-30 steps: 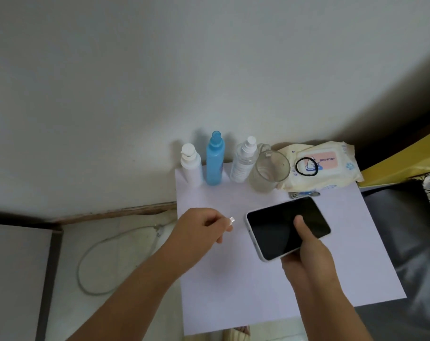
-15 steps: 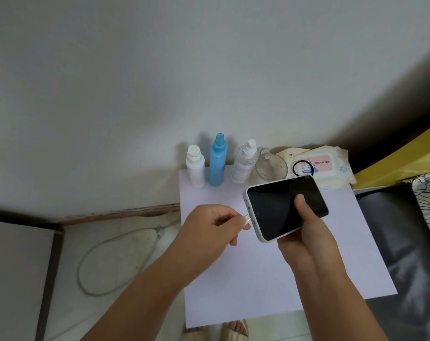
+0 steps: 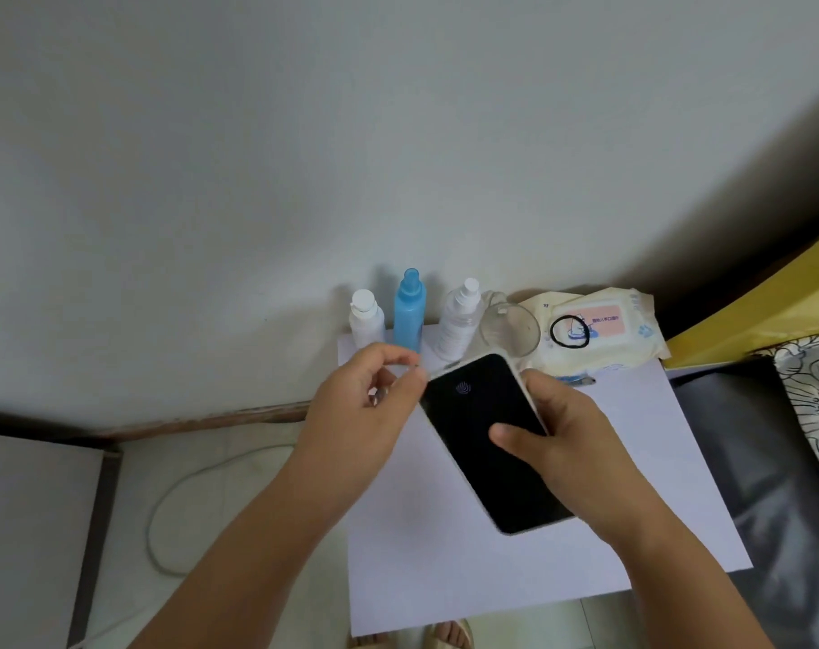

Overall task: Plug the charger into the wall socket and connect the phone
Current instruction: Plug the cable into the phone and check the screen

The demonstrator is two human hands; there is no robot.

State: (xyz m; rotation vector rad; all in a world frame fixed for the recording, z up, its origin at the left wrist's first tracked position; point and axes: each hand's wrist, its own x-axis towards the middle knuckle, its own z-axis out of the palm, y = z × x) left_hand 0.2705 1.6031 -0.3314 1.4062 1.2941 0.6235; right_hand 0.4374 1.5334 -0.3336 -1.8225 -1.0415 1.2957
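Head view: the phone (image 3: pixel 487 437), a glossy black slab in a pale case, is held above the white tabletop (image 3: pixel 632 484) by the right hand (image 3: pixel 580 456), thumb pressed on the glass. The cable (image 3: pixel 164 522) end is pinched by the left hand (image 3: pixel 365 405) at the phone's top edge. Connection is judged nearly made, seating unconfirmed; the wall socket is not seen.

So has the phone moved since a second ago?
Yes. The phone is lifted off the white sheet in the right hand and turned, its top end now up by the clear bottle.
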